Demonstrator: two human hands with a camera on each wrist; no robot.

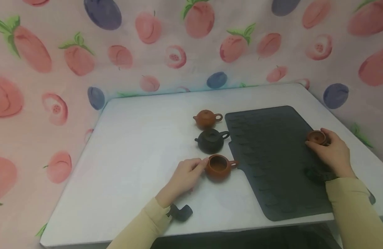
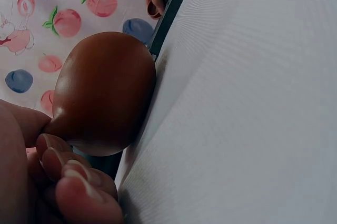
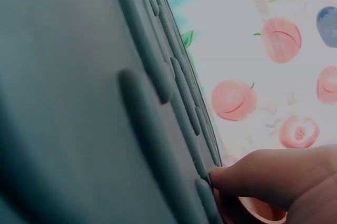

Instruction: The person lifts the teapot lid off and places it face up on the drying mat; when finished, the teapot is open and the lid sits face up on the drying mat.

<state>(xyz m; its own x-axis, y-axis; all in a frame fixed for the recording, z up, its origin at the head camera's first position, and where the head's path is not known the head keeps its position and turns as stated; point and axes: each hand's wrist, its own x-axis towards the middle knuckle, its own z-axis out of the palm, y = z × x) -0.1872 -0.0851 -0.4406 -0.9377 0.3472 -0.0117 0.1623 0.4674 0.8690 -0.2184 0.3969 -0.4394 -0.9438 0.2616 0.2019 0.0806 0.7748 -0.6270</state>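
Three small teapots stand in a row left of a dark ribbed mat (image 1: 272, 162). Farthest is a brown lidded one (image 1: 207, 118), then a black one (image 1: 211, 140), then a brown lidless teapot (image 1: 218, 167) nearest me. My left hand (image 1: 196, 167) pinches the spout side of the lidless teapot (image 2: 102, 92), thumb and fingers (image 2: 58, 155) curled at the spout. My right hand (image 1: 322, 143) grips a small brown clay lid (image 1: 316, 137) on the mat's right part. In the right wrist view only a finger (image 3: 263, 182) shows, over an orange-brown edge of the lid (image 3: 258, 214).
The white table (image 1: 132, 155) stands against a peach-printed cloth backdrop (image 1: 85, 52) at the back and both sides. The mat (image 3: 79, 103) has raised ribs and reaches the table's front edge. A black wrist camera (image 1: 180, 211) sits by my left sleeve.
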